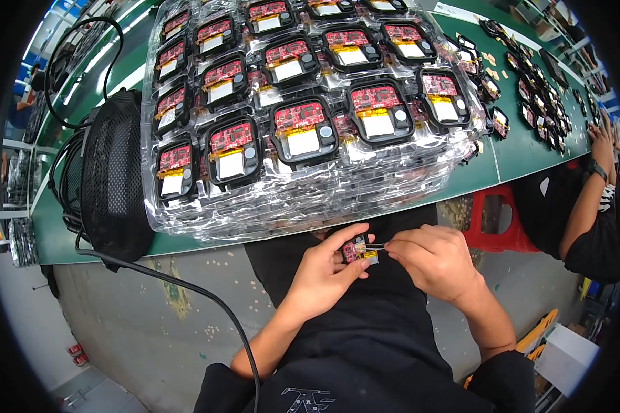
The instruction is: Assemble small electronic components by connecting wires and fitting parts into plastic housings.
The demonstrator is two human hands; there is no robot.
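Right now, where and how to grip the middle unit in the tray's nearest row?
I'd pinch the middle unit by opposite sides of its black rim, from above. It sits open side up in the clear tray, and the rim frames an exposed red board and pale block, likely best untouched. Free a hand first: the left hand holds another unit, the right hand a thin tool.
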